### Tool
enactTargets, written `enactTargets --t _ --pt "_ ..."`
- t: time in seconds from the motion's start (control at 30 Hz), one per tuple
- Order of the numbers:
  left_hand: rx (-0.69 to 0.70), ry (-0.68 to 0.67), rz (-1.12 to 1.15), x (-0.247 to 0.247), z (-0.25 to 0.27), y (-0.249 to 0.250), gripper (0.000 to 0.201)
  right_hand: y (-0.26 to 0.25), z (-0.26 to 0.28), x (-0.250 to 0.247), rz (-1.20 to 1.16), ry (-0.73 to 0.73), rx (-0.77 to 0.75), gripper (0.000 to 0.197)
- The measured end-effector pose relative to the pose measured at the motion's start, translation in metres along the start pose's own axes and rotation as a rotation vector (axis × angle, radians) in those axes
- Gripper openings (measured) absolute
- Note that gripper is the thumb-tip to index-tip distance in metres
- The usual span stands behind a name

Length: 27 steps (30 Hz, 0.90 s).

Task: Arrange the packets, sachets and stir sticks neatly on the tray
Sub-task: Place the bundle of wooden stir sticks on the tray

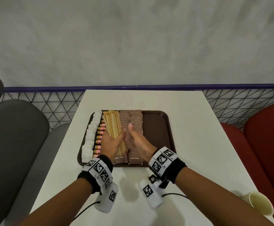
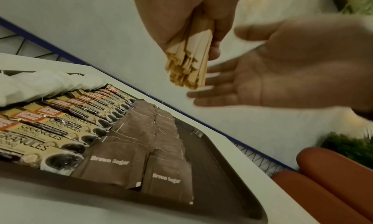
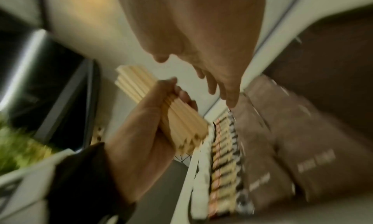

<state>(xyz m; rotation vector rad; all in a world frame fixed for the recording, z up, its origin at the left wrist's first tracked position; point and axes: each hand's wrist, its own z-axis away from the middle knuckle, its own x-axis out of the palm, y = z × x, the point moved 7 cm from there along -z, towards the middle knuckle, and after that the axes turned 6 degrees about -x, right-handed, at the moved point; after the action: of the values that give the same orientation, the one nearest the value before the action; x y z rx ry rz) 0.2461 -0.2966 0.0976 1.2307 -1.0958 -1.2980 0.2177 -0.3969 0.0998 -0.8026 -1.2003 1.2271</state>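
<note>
A brown tray [image 1: 155,126] lies on the white table [image 1: 190,144]. From its left it holds a row of white sachets [image 1: 90,136], a row of coffee granule sticks [image 1: 100,137] and two rows of brown sugar packets [image 1: 135,121]. My left hand [image 1: 112,142] grips a bundle of wooden stir sticks [image 1: 112,123] above the tray, the sticks [image 2: 189,60] fanning out toward the far side. My right hand [image 1: 137,139] is just right of the bundle with straight fingers [image 2: 214,90], palm facing it and holding nothing. The right wrist view is blurred.
The tray's right third [image 2: 214,171] is bare. A paper cup [image 1: 260,203] lies on its side at the table's near right corner. Grey seats [image 1: 13,136] stand left of the table, red seats [image 1: 267,141] right. A wire mesh rail [image 1: 59,98] runs behind.
</note>
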Motion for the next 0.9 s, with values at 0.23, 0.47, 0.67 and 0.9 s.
enactTargets --t 0.23,0.47,0.67,0.9 --pt "-0.096 -0.160 -0.222 0.025 0.012 -0.011 0.033 -0.057 -0.020 0.010 0.486 -0.020 -0.493 0.063" --pt "-0.160 -0.240 -0.282 0.039 0.023 -0.023 0.028 -0.034 -0.027 -0.012 0.583 0.081 -0.475 0.009" --pt "-0.242 -0.403 -0.274 0.065 0.031 -0.037 0.011 -0.004 -0.028 -0.047 0.458 0.112 -0.305 0.004" --pt "-0.544 -0.594 -0.016 0.093 0.036 -0.052 0.015 0.010 -0.030 -0.089 0.410 0.172 -0.166 0.012"
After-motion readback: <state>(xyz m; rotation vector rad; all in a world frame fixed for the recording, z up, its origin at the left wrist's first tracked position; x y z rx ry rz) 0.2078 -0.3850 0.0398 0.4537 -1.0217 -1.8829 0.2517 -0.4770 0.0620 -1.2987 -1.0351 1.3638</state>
